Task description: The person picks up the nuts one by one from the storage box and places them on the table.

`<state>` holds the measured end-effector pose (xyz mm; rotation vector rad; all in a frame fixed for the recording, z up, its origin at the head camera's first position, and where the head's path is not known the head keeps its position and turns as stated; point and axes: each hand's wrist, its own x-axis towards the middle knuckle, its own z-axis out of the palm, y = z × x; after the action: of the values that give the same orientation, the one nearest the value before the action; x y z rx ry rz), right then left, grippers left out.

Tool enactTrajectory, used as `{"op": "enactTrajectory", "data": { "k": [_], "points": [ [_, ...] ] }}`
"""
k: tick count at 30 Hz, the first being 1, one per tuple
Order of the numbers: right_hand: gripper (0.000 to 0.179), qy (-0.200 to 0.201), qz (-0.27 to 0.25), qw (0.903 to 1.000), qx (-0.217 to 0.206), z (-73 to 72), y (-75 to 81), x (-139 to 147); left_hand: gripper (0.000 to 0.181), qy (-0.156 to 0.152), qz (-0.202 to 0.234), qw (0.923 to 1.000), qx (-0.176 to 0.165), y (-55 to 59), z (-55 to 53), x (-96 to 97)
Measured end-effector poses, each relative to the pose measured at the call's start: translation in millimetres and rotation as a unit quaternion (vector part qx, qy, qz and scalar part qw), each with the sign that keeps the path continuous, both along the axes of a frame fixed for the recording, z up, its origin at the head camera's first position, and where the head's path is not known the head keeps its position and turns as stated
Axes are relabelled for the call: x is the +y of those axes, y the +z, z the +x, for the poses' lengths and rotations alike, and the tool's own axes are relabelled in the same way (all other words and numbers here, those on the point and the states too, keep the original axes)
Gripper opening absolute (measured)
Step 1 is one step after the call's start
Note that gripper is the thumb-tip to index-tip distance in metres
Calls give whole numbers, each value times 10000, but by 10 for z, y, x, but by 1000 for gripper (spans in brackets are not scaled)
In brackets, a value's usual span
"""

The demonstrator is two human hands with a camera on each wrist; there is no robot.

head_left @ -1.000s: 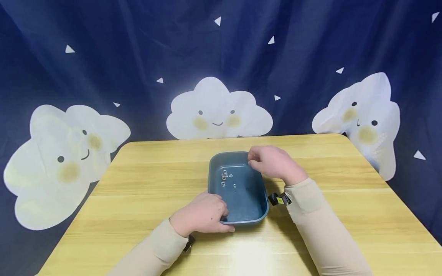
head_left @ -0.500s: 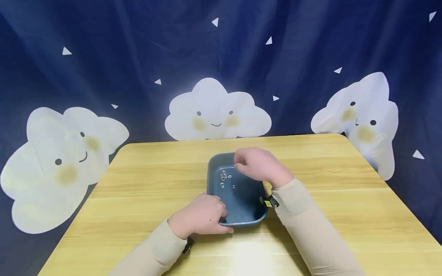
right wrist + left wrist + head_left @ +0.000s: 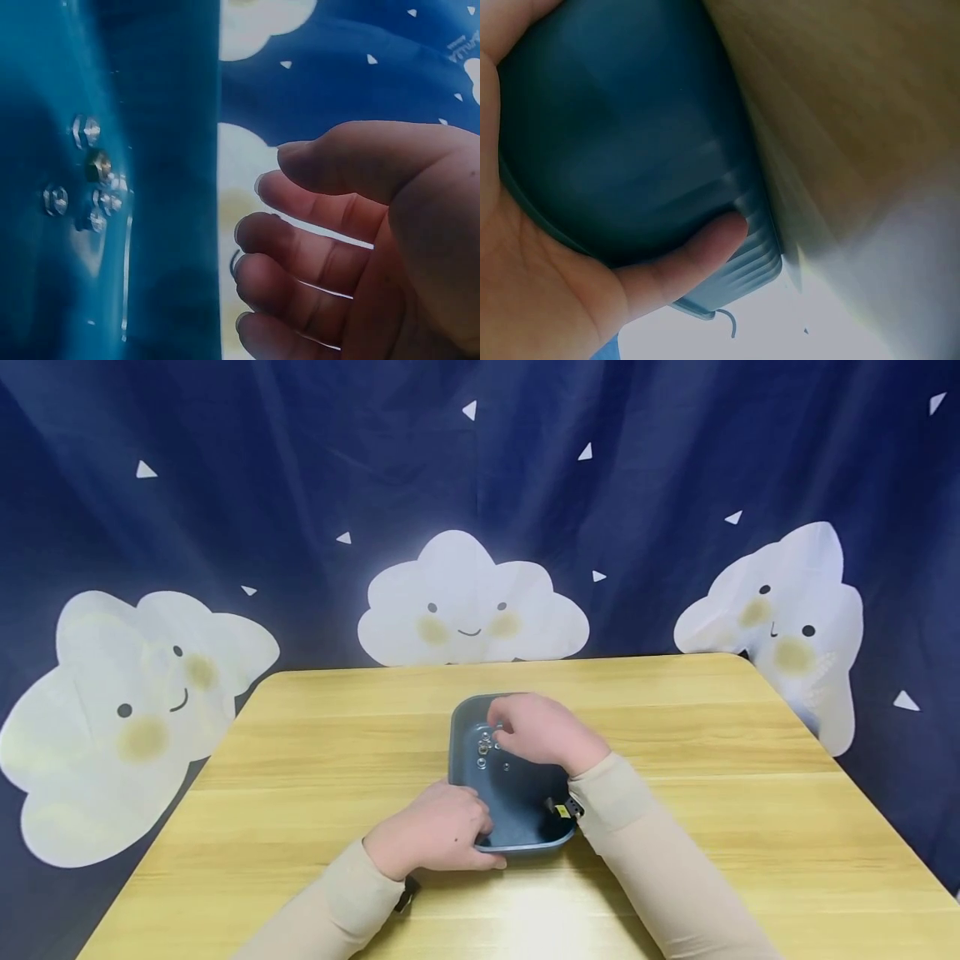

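Observation:
A blue-grey plastic bin [image 3: 517, 814] stands on the table, with several small shiny metal nuts [image 3: 482, 750] lying in its far left part. My left hand [image 3: 433, 831] grips the near left corner; in the left wrist view its thumb lies along the outer wall of the bin [image 3: 645, 120]. Over the far part of the bin hovers my right hand [image 3: 542, 732], its fingers loosely bent. From the right wrist, the right hand [image 3: 405, 247] holds nothing, apart from the silver nuts [image 3: 86, 131] and one brass-coloured nut [image 3: 98, 166].
The wooden table [image 3: 315, 760] reaches to a dark blue curtain [image 3: 480, 460] with white clouds. Bare tabletop lies on both sides of the bin. A black wrist camera [image 3: 572, 807] on the right sleeve hangs over the bin's right wall.
My right hand has moved left from the bin's far right corner to over its inside, close to the nuts. The left hand keeps its grip on the bin.

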<state>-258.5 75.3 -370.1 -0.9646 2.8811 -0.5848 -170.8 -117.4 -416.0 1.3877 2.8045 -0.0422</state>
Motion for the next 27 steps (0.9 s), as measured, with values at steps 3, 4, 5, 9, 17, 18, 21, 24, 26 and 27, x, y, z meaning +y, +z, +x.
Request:
{"op": "enactTrajectory", "data": {
  "k": [3, 4, 5, 9, 17, 18, 21, 24, 26, 27],
  "points": [
    [19, -23, 131, 9999, 3, -8, -42, -44, 52, 13, 14, 10000, 17, -10, 5, -3],
    [19, -36, 184, 9998, 7, -12, -59, -56, 52, 17, 18, 10000, 22, -12, 6, -1],
    [20, -38, 241, 9997, 13, -16, -73, -66, 52, 11, 20, 10000, 42, -11, 6, 0],
    [25, -13, 398, 9992, -56, -30, -122, -88, 52, -4, 18, 10000, 55, -1, 6, 6],
    [37, 350, 764, 9964, -131, -27, -214, -108, 54, -11, -50, 10000, 60, 16, 20, 17],
    [37, 439, 825, 9955, -133, -26, -232, -112, 53, -17, -60, 10000, 70, 16, 22, 17],
    [36, 748, 1000, 9921, -139, -25, -285, -128, 53, -54, -85, 9999, 127, 10, 22, 13],
    [34, 977, 1099, 9891, -122, -21, -321, -149, 53, -82, -107, 9998, 177, 10, 20, 8],
    [34, 1090, 1151, 9873, -79, -14, -333, -164, 53, -88, -112, 9997, 197, 11, 18, 4],
    [35, 1119, 1192, 9865, -47, -8, -336, -171, 53, -88, -112, 9997, 196, 11, 18, 2]
  ]
}}
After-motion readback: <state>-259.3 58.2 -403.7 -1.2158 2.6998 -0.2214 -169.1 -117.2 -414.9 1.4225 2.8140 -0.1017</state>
